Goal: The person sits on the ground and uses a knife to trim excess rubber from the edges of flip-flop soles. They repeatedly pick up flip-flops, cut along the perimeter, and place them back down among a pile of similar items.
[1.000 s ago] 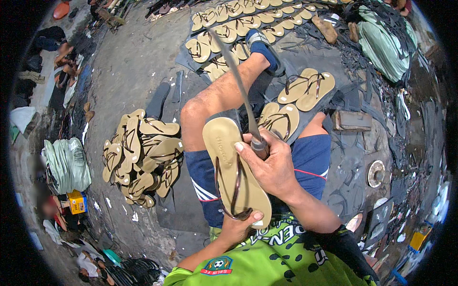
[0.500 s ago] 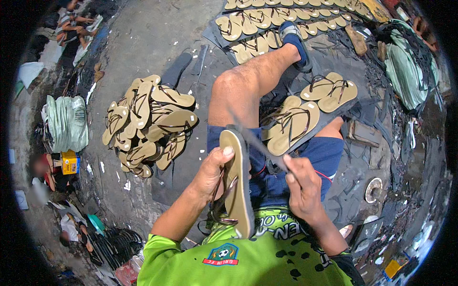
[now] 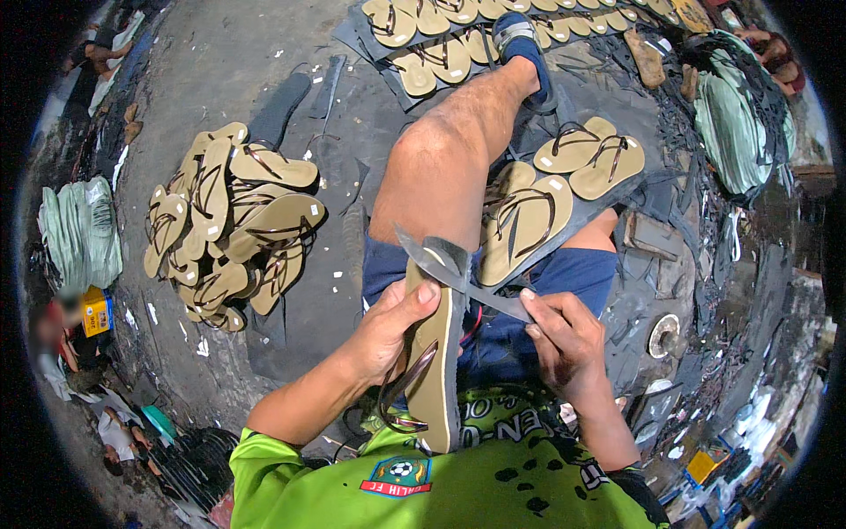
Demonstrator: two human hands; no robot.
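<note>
My left hand (image 3: 392,322) grips a tan flip-flop (image 3: 441,383) with a dark sole edge and a brown strap. It is held upright over my lap, with my thumb on the tan footbed. A knife (image 3: 500,302) with a long curved grey blade is in my right hand (image 3: 568,339), its fingers closed round the handle end. The blade lies across the flip-flop's upper end, where a dark flap of rubber (image 3: 449,254) bends away from the edge. How deep the blade has cut, I cannot tell.
A heap of tan flip-flops (image 3: 280,216) lies on the floor at the left. More flip-flops (image 3: 608,169) rest on dark sheet by my right leg, and rows of them (image 3: 419,75) line the far side. Rubber scraps, a brown block (image 3: 652,236) and green-white sacks (image 3: 736,132) surround me.
The knife has swung from a blurred position beyond the flip-flop onto its upper end. A dark rubber flap now stands out there. The view has shifted slightly to the right.
</note>
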